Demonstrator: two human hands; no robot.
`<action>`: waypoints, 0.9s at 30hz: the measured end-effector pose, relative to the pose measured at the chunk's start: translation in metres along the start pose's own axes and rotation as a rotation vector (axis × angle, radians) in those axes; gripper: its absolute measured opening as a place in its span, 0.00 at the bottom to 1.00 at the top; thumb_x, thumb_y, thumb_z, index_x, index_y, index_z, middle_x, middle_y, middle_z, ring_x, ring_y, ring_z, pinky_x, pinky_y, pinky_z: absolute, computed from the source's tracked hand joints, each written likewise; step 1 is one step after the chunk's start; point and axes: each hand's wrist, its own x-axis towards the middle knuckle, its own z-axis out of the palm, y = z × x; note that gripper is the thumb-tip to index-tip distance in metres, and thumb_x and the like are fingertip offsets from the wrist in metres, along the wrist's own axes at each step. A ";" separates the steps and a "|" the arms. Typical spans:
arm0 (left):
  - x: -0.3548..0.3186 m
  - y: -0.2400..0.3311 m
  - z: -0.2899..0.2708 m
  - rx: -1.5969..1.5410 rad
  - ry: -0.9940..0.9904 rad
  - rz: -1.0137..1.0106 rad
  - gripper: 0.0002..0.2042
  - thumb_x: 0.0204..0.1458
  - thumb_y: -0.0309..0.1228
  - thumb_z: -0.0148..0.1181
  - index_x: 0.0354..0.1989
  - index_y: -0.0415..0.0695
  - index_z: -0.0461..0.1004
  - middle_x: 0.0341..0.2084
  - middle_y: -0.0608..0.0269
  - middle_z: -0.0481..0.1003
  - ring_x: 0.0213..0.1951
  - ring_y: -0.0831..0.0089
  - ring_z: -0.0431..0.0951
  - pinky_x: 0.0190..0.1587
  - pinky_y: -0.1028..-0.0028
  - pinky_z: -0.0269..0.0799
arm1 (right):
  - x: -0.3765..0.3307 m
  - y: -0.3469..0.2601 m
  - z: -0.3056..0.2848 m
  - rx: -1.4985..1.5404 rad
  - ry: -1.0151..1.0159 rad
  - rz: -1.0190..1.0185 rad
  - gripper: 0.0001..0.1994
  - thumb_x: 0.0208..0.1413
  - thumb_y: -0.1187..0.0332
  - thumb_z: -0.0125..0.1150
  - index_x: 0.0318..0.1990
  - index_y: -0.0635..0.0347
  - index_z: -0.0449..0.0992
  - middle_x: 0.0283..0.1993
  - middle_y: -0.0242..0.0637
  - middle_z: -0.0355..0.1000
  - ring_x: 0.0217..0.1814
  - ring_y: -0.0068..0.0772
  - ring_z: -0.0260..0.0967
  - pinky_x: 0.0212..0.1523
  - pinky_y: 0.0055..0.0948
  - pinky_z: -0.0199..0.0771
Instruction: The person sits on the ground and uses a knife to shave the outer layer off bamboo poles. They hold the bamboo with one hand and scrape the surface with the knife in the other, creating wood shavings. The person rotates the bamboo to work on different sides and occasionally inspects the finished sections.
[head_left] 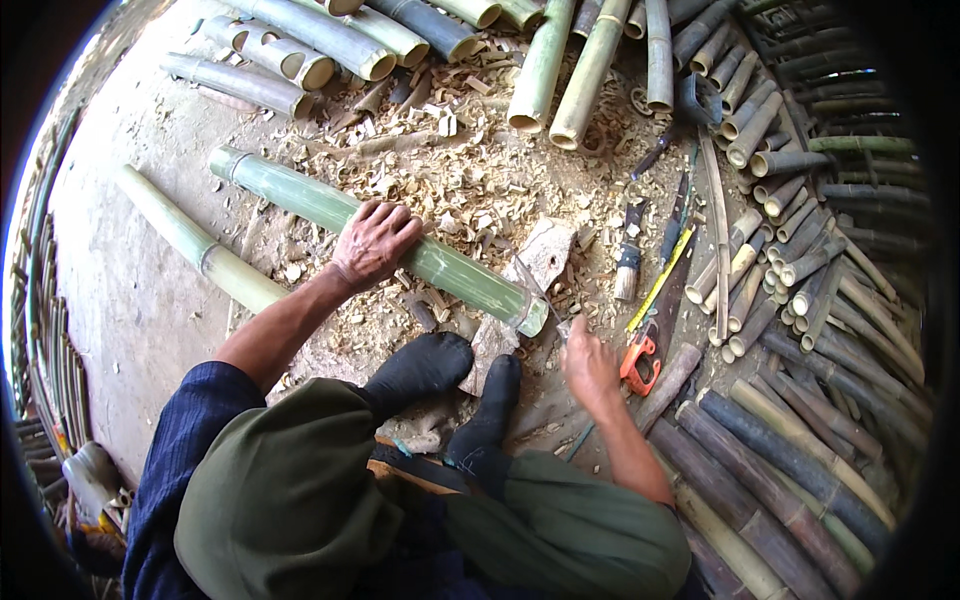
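My left hand [373, 241] presses down on a long green bamboo pole [300, 196] that lies slanted across the ground. Its cut near end [532, 315] rests on a pale wooden block [545, 252]. My right hand [588, 366] is closed around the handle of a knife, whose thin blade [530, 285] reaches up to the pole's cut end. Both my feet in dark socks [455, 390] sit just below the pole.
Wood shavings [470, 170] cover the ground behind the pole. A handsaw with an orange handle [645, 355], a brush [628, 262] and other tools lie to the right. Stacks of cut bamboo [790, 440] ring the right and top. Another green pole [200, 245] lies left.
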 end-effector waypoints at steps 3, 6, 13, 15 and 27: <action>0.007 0.001 -0.024 -0.018 -0.339 -0.053 0.35 0.44 0.39 0.77 0.63 0.50 0.71 0.48 0.59 0.76 0.52 0.62 0.77 0.62 0.57 0.70 | -0.007 -0.005 -0.030 0.130 -0.094 0.019 0.14 0.65 0.68 0.65 0.49 0.67 0.68 0.38 0.62 0.79 0.39 0.66 0.82 0.38 0.56 0.83; 0.031 -0.020 -0.033 -0.110 -0.676 -0.043 0.28 0.41 0.39 0.79 0.53 0.50 0.76 0.38 0.63 0.77 0.43 0.67 0.77 0.55 0.63 0.71 | -0.019 -0.031 -0.065 0.313 0.080 -0.106 0.17 0.66 0.66 0.67 0.54 0.68 0.71 0.44 0.61 0.79 0.42 0.66 0.81 0.40 0.55 0.82; 0.031 -0.029 -0.023 -0.151 -0.662 -0.064 0.18 0.46 0.33 0.76 0.46 0.49 0.80 0.34 0.64 0.81 0.39 0.68 0.81 0.55 0.58 0.73 | -0.028 -0.034 -0.041 0.455 0.436 -0.279 0.19 0.66 0.65 0.68 0.58 0.66 0.72 0.42 0.59 0.79 0.34 0.61 0.82 0.33 0.52 0.83; 0.032 -0.029 -0.021 -0.172 -0.678 -0.115 0.15 0.46 0.32 0.76 0.43 0.49 0.81 0.32 0.65 0.81 0.35 0.68 0.81 0.54 0.59 0.74 | -0.010 -0.029 -0.020 0.226 0.218 -0.169 0.17 0.67 0.63 0.66 0.55 0.65 0.71 0.40 0.60 0.79 0.33 0.63 0.82 0.31 0.54 0.83; 0.031 -0.025 -0.022 -0.164 -0.685 -0.148 0.10 0.49 0.31 0.73 0.40 0.50 0.82 0.30 0.65 0.82 0.30 0.71 0.81 0.42 0.63 0.81 | -0.005 -0.028 -0.021 0.165 0.098 -0.129 0.21 0.67 0.61 0.65 0.58 0.67 0.70 0.37 0.59 0.79 0.29 0.60 0.81 0.30 0.54 0.82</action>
